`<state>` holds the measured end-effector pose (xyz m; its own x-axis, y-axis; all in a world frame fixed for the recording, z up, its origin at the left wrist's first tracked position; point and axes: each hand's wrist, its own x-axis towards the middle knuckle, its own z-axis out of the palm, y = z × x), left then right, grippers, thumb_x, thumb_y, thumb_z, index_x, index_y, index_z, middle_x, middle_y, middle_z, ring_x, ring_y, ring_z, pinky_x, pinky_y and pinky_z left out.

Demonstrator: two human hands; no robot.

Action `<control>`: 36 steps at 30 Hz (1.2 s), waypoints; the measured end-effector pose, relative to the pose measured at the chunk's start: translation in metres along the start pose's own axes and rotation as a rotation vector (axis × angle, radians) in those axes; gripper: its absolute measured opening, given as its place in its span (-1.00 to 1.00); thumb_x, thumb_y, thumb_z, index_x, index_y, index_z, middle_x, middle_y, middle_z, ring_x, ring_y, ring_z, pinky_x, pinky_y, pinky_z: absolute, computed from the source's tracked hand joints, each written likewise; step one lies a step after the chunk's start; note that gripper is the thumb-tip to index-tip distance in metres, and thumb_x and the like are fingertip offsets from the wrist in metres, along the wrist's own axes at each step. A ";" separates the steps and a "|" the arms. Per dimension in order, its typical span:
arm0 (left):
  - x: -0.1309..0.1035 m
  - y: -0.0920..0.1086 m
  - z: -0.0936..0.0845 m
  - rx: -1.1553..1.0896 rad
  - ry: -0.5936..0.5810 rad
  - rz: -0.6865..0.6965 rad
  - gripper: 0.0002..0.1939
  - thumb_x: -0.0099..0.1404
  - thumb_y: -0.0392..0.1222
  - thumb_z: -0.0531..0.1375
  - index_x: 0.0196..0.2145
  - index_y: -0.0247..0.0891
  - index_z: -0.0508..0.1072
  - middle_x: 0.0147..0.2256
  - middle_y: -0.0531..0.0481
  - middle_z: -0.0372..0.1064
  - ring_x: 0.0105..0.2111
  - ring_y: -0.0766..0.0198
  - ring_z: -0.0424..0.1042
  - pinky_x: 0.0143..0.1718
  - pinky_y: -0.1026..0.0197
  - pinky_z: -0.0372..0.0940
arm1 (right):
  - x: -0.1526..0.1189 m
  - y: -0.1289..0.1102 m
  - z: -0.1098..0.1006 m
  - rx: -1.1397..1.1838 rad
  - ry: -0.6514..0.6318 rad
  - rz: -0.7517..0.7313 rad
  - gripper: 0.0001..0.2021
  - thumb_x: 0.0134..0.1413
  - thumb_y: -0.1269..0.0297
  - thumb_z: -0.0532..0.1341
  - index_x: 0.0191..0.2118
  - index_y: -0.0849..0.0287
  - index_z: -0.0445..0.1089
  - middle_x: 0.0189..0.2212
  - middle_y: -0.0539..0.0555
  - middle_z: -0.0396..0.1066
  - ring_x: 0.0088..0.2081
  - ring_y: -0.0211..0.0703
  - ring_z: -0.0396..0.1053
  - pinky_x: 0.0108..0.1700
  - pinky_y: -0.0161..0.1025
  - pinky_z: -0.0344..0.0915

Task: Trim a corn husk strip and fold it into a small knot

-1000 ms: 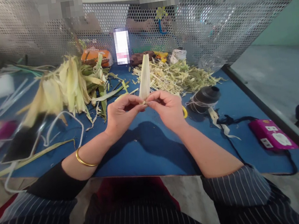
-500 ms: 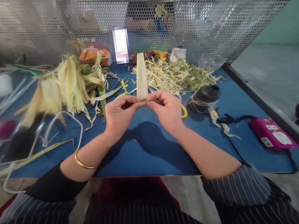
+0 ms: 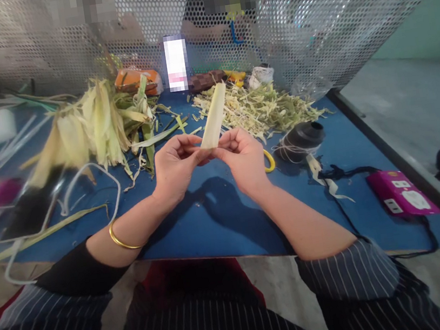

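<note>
A pale corn husk strip (image 3: 214, 117) rises from between my two hands above the blue table, its top tilted to the right. My left hand (image 3: 175, 167) pinches the strip's lower end from the left, thumb in front. From the right, my right hand (image 3: 242, 159) pinches the same end, its thumb close to the left one. Behind the strip lies a heap of shredded husk (image 3: 265, 107). A yellow scissor-like handle (image 3: 270, 160) shows beside my right hand.
Bundled husks (image 3: 103, 124) lie at the left near a dark tablet (image 3: 28, 214) and white cable. A black thread spool (image 3: 302, 141) and a magenta power strip (image 3: 402, 194) are on the right. A lit phone (image 3: 176, 64) stands by the mesh at the back of the table (image 3: 230, 234).
The husk strip has tipped from nearly upright to leaning right. My fingers have shifted slightly at its lower end, and both hands still hold it.
</note>
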<state>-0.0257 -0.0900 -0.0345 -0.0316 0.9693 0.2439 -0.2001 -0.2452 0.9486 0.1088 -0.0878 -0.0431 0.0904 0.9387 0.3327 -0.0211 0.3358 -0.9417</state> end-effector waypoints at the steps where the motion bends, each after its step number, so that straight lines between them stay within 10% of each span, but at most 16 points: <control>1: 0.000 -0.001 0.000 0.004 -0.010 -0.013 -0.74 -0.02 -0.18 0.40 -0.38 -0.29 0.47 -0.52 0.04 0.47 -0.55 0.36 0.45 -0.45 0.28 0.38 | 0.000 0.000 0.000 -0.007 -0.006 0.015 -0.78 -0.10 0.31 0.32 -0.40 0.14 0.22 -0.53 -0.10 0.37 -0.48 -0.30 0.41 -0.35 -0.24 0.40; 9: 0.004 0.004 -0.007 0.023 -0.076 -0.225 -0.81 -0.05 -0.16 0.40 -0.48 -0.30 0.53 -0.50 0.01 0.48 -0.52 0.38 0.42 -0.44 0.31 0.31 | 0.004 0.000 -0.005 -0.029 -0.092 0.049 -0.79 -0.11 0.44 0.27 -0.41 0.13 0.19 -0.55 -0.13 0.35 -0.49 -0.29 0.42 -0.35 -0.25 0.37; 21: 0.005 0.007 -0.010 -0.183 -0.016 -0.470 -0.82 -0.07 -0.23 0.39 -0.50 -0.31 0.49 -0.55 0.08 0.37 -0.55 0.44 0.37 -0.54 0.39 0.20 | 0.001 -0.001 -0.012 -0.464 -0.157 -0.489 -0.92 0.15 0.36 0.17 -0.29 0.08 0.41 -0.31 -0.02 0.46 -0.25 -0.25 0.40 -0.16 -0.21 0.32; 36: 0.002 0.001 -0.007 -0.132 -0.028 -0.392 -0.82 0.00 -0.14 0.36 -0.51 -0.27 0.46 -0.50 0.01 0.46 -0.48 0.34 0.46 -0.48 0.32 0.29 | -0.001 -0.005 -0.010 -0.401 -0.085 -0.333 -0.94 0.09 0.28 0.23 -0.37 0.06 0.44 -0.31 -0.02 0.48 -0.24 -0.20 0.41 -0.13 -0.16 0.32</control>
<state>-0.0326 -0.0878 -0.0346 0.0982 0.9875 -0.1236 -0.3158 0.1487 0.9371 0.1188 -0.0914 -0.0394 -0.0544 0.7950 0.6042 0.3793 0.5762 -0.7240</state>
